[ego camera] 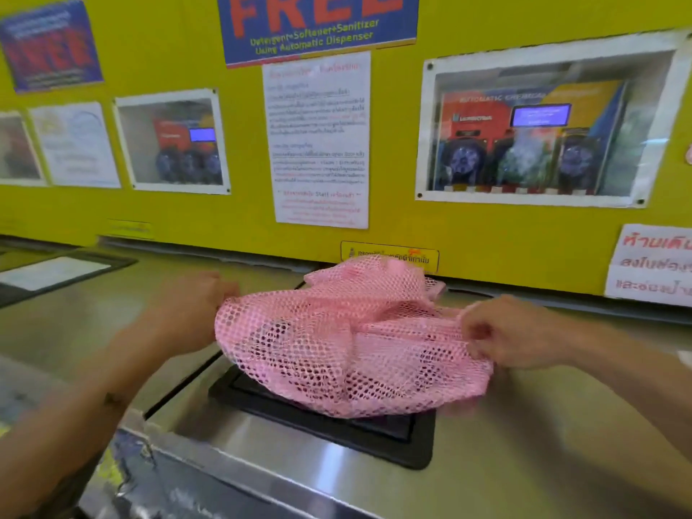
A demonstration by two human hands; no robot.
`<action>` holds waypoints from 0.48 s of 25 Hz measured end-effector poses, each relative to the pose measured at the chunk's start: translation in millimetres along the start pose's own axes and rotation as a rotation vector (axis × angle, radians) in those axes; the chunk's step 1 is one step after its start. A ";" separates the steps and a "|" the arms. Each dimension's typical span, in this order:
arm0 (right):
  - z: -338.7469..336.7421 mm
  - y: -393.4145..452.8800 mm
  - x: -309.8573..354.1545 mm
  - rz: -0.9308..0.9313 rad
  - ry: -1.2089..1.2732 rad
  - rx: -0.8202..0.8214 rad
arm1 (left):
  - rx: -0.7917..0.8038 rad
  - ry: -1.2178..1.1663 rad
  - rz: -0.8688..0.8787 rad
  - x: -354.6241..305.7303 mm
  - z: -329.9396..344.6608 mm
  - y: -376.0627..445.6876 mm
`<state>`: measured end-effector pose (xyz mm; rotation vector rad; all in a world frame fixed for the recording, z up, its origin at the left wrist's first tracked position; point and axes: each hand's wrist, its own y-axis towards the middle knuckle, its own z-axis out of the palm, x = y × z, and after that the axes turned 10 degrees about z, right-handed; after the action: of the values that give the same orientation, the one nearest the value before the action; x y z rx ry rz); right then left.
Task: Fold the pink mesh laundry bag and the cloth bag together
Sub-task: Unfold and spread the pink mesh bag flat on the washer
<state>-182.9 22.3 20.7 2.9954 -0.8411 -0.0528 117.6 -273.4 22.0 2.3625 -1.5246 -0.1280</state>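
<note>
The pink mesh laundry bag [352, 339] hangs spread between my two hands above the steel top of a washing machine [524, 443]. My left hand [194, 305] grips its left edge with curled fingers. My right hand [505, 331] pinches its right edge. The bag's far part rests crumpled against the yellow wall. Something pink lies folded inside or under the mesh; I cannot tell whether it is the cloth bag.
A black-framed lid [337, 425] sits in the steel top under the bag. The yellow wall [393, 226] behind carries posters and two windows onto dispenser units. Another machine top with a black-framed panel [56, 271] lies to the left.
</note>
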 end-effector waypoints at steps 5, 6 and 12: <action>-24.0 -12.8 -7.3 0.117 0.148 0.077 | 0.239 -0.090 -0.225 -10.3 -40.8 -4.7; -23.9 -11.7 -2.2 0.101 0.216 0.025 | 0.101 -0.099 -0.188 -23.0 -48.2 5.7; 19.7 -5.5 22.7 0.020 0.095 0.061 | -0.005 -0.325 0.365 -170.1 -15.1 75.6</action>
<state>-161.5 14.8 0.3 3.0170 -0.8777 0.1170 -16.7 -145.4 43.3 2.0898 -2.0740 -0.4448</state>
